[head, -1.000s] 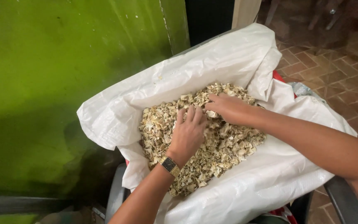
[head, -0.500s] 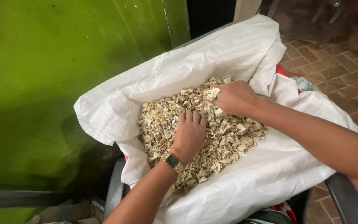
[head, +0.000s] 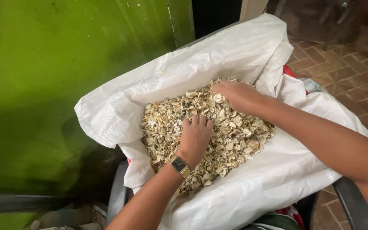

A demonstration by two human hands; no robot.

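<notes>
We are working in a heap of pale, dried flakes [head: 235,136], tan and cream chips that lie piled in the hollow of a wide-open white woven sack [head: 218,55]. The heap fills the middle of the sack, and the white cloth rises around it on all sides, folded back over the edges.

Our left hand [head: 196,137] lies palm down on the near-centre of the heap, fingers spread flat and pressed into the chips; its grip is released, grasping nothing. A gold-coloured wristwatch [head: 179,166] with a dark square face sits on that wrist.

Our right hand [head: 235,94] reaches in from the right and rests on the far edge of the pile, close to the sack's back fold. Its fingers curl down into the flakes, and we cannot tell whether its grip is clenched on any of them.

The sack sits on a seat with dark grey arms [head: 352,204], and a bit of red [head: 289,71] shows beneath the cloth. To the left stands a green wall [head: 56,85]; to the right lies a brick-paved floor [head: 346,72].
</notes>
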